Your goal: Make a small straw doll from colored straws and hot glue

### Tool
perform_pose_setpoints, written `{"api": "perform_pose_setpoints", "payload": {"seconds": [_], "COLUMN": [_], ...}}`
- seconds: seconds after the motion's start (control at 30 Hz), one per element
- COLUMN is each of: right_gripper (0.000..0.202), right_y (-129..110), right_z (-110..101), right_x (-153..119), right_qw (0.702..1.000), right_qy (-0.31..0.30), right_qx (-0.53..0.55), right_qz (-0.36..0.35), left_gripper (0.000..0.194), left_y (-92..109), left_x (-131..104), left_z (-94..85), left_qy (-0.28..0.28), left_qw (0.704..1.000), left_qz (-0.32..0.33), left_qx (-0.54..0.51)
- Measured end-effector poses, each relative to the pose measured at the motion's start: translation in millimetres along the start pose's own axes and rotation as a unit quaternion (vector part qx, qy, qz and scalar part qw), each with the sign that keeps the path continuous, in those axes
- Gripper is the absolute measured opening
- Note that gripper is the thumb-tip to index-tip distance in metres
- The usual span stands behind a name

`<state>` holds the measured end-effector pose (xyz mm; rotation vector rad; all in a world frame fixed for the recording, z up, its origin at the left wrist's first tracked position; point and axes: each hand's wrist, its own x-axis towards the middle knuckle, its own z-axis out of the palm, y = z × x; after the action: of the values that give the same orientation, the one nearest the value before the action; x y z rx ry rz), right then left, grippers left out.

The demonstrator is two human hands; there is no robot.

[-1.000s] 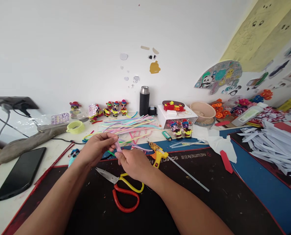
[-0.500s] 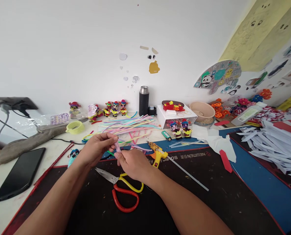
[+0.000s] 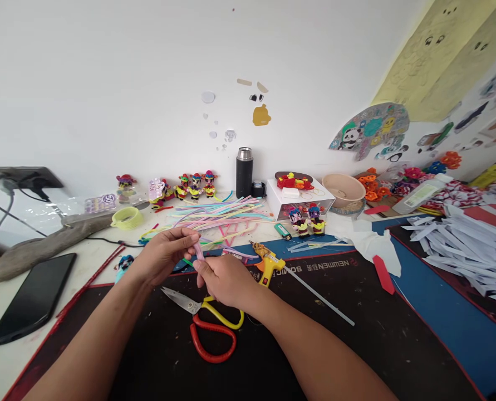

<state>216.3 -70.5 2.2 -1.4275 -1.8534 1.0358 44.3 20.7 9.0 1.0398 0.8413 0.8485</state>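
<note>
A short lilac pipe cleaner piece (image 3: 199, 252) spans the gap between my hands above the dark mat. Its upper end is pinched in the fingers of my left hand (image 3: 173, 249). My right hand (image 3: 222, 277) grips the lower end between thumb and fingers, which hide part of it. Below my hands lie scissors (image 3: 195, 307) with one red and one yellow handle, their blades slightly parted or closed, I cannot tell. Just right of my right hand rests a yellow glue gun (image 3: 269, 264) with a long glue stick. Loose pastel pipe cleaners (image 3: 222, 213) are heaped behind my hands.
Small pipe cleaner figures (image 3: 195, 185) stand along the wall, left of a black thermos (image 3: 244, 174). A white box (image 3: 276, 199) and pink bowl (image 3: 344, 190) are at the back right. A phone (image 3: 33, 298) lies left; white paper strips (image 3: 460, 250) are piled right.
Both hands keep their grip on the lilac piece and have barely moved. The whole view has shifted very slightly.
</note>
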Motion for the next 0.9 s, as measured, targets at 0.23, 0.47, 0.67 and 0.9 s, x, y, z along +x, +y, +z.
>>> {"api": "perform_pose_setpoints", "payload": {"seconds": [0.23, 0.47, 0.67, 0.9], "right_gripper": [0.051, 0.053, 0.056, 0.052], "right_y": [4.8, 7.5, 5.8, 8.7], "right_z": [1.6, 2.0, 1.3, 3.5], "right_x": [1.0, -0.2, -1.0, 2.4], "right_qw": [0.984, 0.959, 0.953, 0.946], "right_qy": [-0.072, -0.114, -0.138, -0.098], "right_qx": [0.161, 0.259, 0.271, 0.308], "right_qz": [0.022, -0.002, 0.008, 0.014], "left_gripper": [0.045, 0.041, 0.035, 0.037], "left_y": [5.1, 6.2, 5.6, 7.5], "left_x": [-5.5, -9.4, -9.8, -7.1], "left_z": [-3.2, -9.0, -7.1, 0.3], "left_qy": [-0.05, -0.121, -0.121, -0.061], "left_qw": [0.997, 0.99, 0.99, 0.998], "left_qz": [-0.027, -0.069, -0.066, -0.021], "left_qx": [-0.044, -0.035, -0.018, -0.024]}}
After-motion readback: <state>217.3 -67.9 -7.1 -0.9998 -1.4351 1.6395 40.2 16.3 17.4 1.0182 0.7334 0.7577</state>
